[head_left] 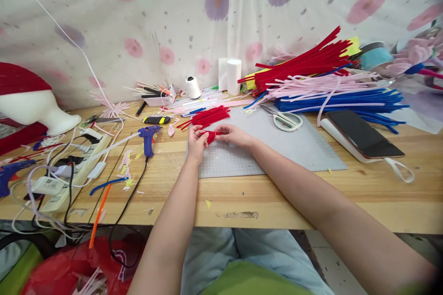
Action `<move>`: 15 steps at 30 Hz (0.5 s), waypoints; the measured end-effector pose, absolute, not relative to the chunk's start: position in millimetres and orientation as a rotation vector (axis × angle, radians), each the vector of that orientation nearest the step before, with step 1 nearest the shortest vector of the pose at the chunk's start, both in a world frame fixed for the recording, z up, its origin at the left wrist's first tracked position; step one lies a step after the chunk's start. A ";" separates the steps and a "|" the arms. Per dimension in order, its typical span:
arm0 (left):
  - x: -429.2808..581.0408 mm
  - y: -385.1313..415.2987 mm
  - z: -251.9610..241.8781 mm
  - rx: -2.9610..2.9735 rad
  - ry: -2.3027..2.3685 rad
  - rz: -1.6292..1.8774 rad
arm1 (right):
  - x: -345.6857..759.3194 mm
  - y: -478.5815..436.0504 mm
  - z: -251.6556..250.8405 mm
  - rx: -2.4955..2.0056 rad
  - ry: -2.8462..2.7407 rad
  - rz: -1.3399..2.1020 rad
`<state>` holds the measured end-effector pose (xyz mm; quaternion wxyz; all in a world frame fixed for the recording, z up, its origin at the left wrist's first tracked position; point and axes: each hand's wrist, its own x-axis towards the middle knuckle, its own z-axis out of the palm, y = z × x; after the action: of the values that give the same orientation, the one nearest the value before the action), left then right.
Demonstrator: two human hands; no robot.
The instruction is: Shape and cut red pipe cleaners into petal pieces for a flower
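My left hand (197,143) and my right hand (231,135) meet over the left part of a grey cutting mat (290,154). Between their closed fingertips is a short red pipe cleaner piece (210,137), partly covered by the fingers. Just behind the hands lies a small bundle of cut red pipe cleaners (212,116). Scissors with pale green handles (288,121) rest on the mat to the right. A blue glue gun (148,140) lies on the table left of my left hand, its cord running toward the front edge.
Long red (304,67), pink (321,85) and blue pipe cleaners (339,102) are piled at back right, near a phone (363,133). A power strip (76,177) with tangled cables lies left. A yellow-black cutter (156,120) and white thread spool (193,88) are behind. A red bag (51,272) hangs below.
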<state>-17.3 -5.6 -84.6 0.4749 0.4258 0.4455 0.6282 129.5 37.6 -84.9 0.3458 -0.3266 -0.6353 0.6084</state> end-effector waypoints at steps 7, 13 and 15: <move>-19.6 -2.3 -92.0 1.362 1.261 1.415 | 141.8 37.9 -90.3 -0.834 -1.427 1.532; -16.4 -8.5 -91.1 1.776 1.433 1.306 | 134.9 30.7 -84.3 -0.857 -1.485 1.505; -14.7 -10.3 -89.0 1.850 1.479 1.303 | 132.3 29.1 -85.2 -0.868 -1.491 1.448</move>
<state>-14.7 -10.3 -89.0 0.2171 0.6680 0.5340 0.4705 132.3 29.1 -85.2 0.4304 -0.3478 -0.5975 0.5803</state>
